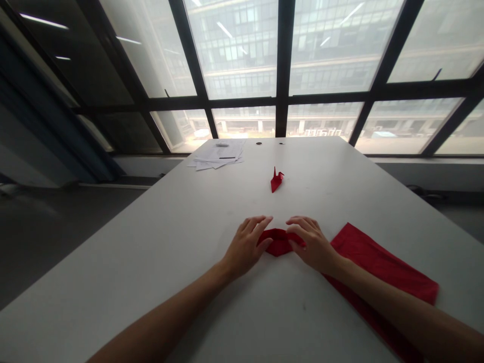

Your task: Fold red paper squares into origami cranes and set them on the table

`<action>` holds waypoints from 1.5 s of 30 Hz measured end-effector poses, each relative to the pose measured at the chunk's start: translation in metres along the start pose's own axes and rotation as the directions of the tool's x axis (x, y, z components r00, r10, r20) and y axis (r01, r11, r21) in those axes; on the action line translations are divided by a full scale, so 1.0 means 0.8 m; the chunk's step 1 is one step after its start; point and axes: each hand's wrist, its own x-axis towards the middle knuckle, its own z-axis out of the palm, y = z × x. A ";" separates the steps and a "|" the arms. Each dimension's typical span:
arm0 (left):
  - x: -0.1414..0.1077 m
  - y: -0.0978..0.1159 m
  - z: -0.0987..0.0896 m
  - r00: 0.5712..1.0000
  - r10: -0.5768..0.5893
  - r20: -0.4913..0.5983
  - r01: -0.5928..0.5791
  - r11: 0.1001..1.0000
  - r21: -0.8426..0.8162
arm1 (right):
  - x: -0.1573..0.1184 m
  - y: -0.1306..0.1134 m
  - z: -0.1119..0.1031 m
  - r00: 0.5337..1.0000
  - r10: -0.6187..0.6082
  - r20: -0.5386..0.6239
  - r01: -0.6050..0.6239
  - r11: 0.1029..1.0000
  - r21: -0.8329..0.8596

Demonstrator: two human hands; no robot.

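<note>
A piece of folded red paper (279,245) lies on the white table in front of me, with a raised upper edge and a darker hollow near its middle. My left hand (247,242) grips its left end, thumb on the near side and fingers at the far side. On the right end, my right hand (312,244) holds it in much the same way, thumb towards the middle. Both ends of the paper are hidden by my hands. Farther back, a finished red origami crane (277,180) stands on the table.
Larger red paper sheets (385,262) lie to the right, partly under my right forearm. Loose white papers (217,155) with a dark pen (227,158) rest at the far left of the white table (170,227). A small dark round object (259,143) sits near the far edge, before the windows.
</note>
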 end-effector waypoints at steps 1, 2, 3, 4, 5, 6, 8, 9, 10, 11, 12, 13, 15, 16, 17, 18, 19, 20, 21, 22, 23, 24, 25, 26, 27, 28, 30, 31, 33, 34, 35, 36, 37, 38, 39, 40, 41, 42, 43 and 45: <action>0.000 -0.003 0.002 1.000 -0.004 0.018 0.004 1.000 0.010 | -0.001 0.002 0.001 1.000 0.002 0.021 -0.002 1.000 0.002; 0.000 -0.007 0.005 0.999 0.005 0.054 -0.005 1.000 0.010 | -0.001 0.004 0.002 0.999 0.000 0.044 0.000 1.000 0.001; -0.001 -0.010 0.008 0.995 0.024 0.097 -0.025 1.000 0.006 | -0.002 0.005 0.002 0.997 -0.004 0.072 0.004 1.000 -0.004; -0.002 -0.013 0.010 0.990 0.049 0.135 -0.050 0.999 0.003 | -0.002 0.006 0.002 0.994 -0.012 0.108 0.013 1.000 -0.011; -0.003 -0.015 0.012 0.983 0.074 0.167 -0.077 0.997 0.007 | -0.002 0.006 0.002 0.989 -0.020 0.144 0.023 1.000 -0.022; -0.004 -0.016 0.012 0.977 0.095 0.190 -0.100 0.995 0.019 | -0.002 0.005 0.001 0.984 -0.025 0.178 0.032 0.999 -0.035; -0.005 -0.013 0.013 0.967 0.115 0.229 -0.133 0.989 0.065 | -0.001 0.003 -0.001 0.972 -0.038 0.232 0.056 0.996 -0.071; -0.006 -0.011 0.012 0.963 0.114 0.246 -0.141 0.985 0.097 | 0.000 0.001 -0.002 0.967 -0.046 0.249 0.071 0.993 -0.094; -0.007 -0.007 0.011 0.960 0.109 0.258 -0.147 0.980 0.131 | 0.000 0.000 -0.003 0.965 -0.053 0.259 0.085 0.989 -0.117; -0.007 -0.003 0.010 0.957 0.104 0.269 -0.152 0.975 0.163 | 0.001 -0.002 -0.003 0.962 -0.059 0.266 0.099 0.985 -0.138; -0.008 0.001 0.010 0.955 0.103 0.280 -0.160 0.969 0.188 | 0.002 -0.003 -0.003 0.960 -0.066 0.274 0.112 0.981 -0.156; -0.009 0.004 0.010 0.949 0.105 0.297 -0.171 0.964 0.204 | 0.002 -0.004 -0.003 0.958 -0.070 0.279 0.121 0.978 -0.169; -0.011 0.008 0.011 0.927 0.114 0.357 -0.198 0.958 0.207 | 0.003 -0.007 -0.002 0.959 -0.066 0.275 0.121 0.974 -0.189; -0.012 0.009 0.011 0.913 0.115 0.391 -0.206 0.958 0.200 | 0.003 -0.008 -0.002 0.963 -0.060 0.263 0.115 0.973 -0.199; -0.014 0.008 0.012 0.901 0.113 0.420 -0.208 0.960 0.189 | 0.003 -0.010 -0.001 0.968 -0.056 0.247 0.109 0.973 -0.206; -0.015 0.007 0.012 0.892 0.111 0.439 -0.207 0.962 0.177 | 0.002 -0.012 -0.001 0.972 -0.055 0.227 0.103 0.974 -0.204; -0.016 0.005 0.013 0.886 0.111 0.450 -0.204 0.965 0.165 | 0.001 -0.015 0.000 0.974 -0.059 0.218 0.101 0.977 -0.189; -0.017 0.004 0.013 0.885 0.111 0.452 -0.201 0.967 0.156 | -0.001 -0.019 0.001 0.972 -0.067 0.224 0.105 0.981 -0.161; -0.018 0.003 0.013 0.886 0.112 0.450 -0.198 0.969 0.150 | -0.004 -0.022 0.002 0.966 -0.076 0.246 0.109 0.986 -0.124; -0.018 0.002 0.012 0.888 0.110 0.447 -0.194 0.970 0.147 | -0.007 -0.026 0.003 0.955 -0.083 0.284 0.112 0.990 -0.086; -0.019 0.002 0.012 0.888 0.103 0.447 -0.187 0.971 0.149 | -0.010 -0.028 0.004 0.940 -0.087 0.331 0.111 0.992 -0.056; -0.020 0.002 0.012 0.888 0.091 0.450 -0.178 0.971 0.156 | -0.013 -0.030 0.005 0.920 -0.086 0.381 0.108 0.993 -0.039; -0.020 0.003 0.012 0.887 0.075 0.456 -0.168 0.972 0.166 | -0.016 -0.031 0.007 0.902 -0.078 0.425 0.103 0.994 -0.036; -0.021 0.003 0.013 0.885 0.060 0.462 -0.158 0.972 0.176 | -0.018 -0.031 0.008 0.887 -0.065 0.457 0.095 0.994 -0.044; -0.022 0.004 0.013 0.884 0.048 0.465 -0.150 0.971 0.185 | -0.020 -0.031 0.009 0.878 -0.050 0.477 0.087 0.995 -0.056; -0.022 0.004 0.013 0.885 0.037 0.464 -0.143 0.970 0.195 | -0.022 -0.030 0.010 0.874 -0.036 0.485 0.080 0.994 -0.070; -0.024 0.004 0.014 0.891 0.023 0.453 -0.133 0.968 0.212 | -0.023 -0.028 0.012 0.880 -0.019 0.475 0.073 0.993 -0.095; -0.024 0.004 0.015 0.893 0.017 0.449 -0.129 0.967 0.219 | -0.024 -0.027 0.013 0.887 -0.015 0.462 0.073 0.991 -0.108; -0.026 0.003 0.017 0.897 0.000 0.442 -0.114 0.966 0.231 | -0.026 -0.025 0.015 0.902 0.000 0.432 0.067 0.988 -0.141; -0.026 0.003 0.018 0.899 -0.008 0.438 -0.105 0.966 0.235 | -0.027 -0.025 0.016 0.909 0.015 0.416 0.058 0.985 -0.162; -0.027 0.003 0.020 0.901 -0.018 0.434 -0.096 0.967 0.237 | -0.028 -0.025 0.017 0.915 0.037 0.401 0.041 0.982 -0.184; -0.027 0.002 0.022 0.903 -0.028 0.428 -0.084 0.967 0.241 | -0.030 -0.025 0.018 0.918 0.061 0.391 0.022 0.979 -0.203; -0.028 0.002 0.023 0.906 -0.040 0.422 -0.072 0.967 0.246 | -0.031 -0.025 0.019 0.918 0.087 0.386 0.000 0.975 -0.220; -0.028 0.002 0.024 0.907 -0.054 0.418 -0.059 0.966 0.253 | -0.031 -0.024 0.020 0.916 0.114 0.385 -0.022 0.971 -0.236; -0.028 0.003 0.025 0.906 -0.069 0.417 -0.046 0.964 0.260 | -0.032 -0.025 0.021 0.911 0.142 0.386 -0.044 0.967 -0.251; -0.028 0.003 0.025 0.904 -0.086 0.420 -0.032 0.963 0.267 | -0.032 -0.025 0.021 0.906 0.168 0.389 -0.065 0.962 -0.265; -0.028 0.003 0.023 0.899 -0.102 0.426 -0.020 0.962 0.272 | -0.032 -0.025 0.022 0.899 0.193 0.393 -0.084 0.957 -0.278; -0.028 0.003 0.021 0.891 -0.120 0.437 -0.006 0.961 0.277 | -0.031 -0.025 0.022 0.892 0.218 0.396 -0.103 0.951 -0.290; -0.028 0.004 0.017 0.881 -0.141 0.451 0.009 0.959 0.283 | -0.030 -0.026 0.022 0.886 0.240 0.396 -0.122 0.946 -0.302; -0.030 0.006 0.008 0.857 -0.192 0.478 0.045 0.952 0.302 | -0.028 -0.027 0.022 0.875 0.284 0.393 -0.158 0.933 -0.323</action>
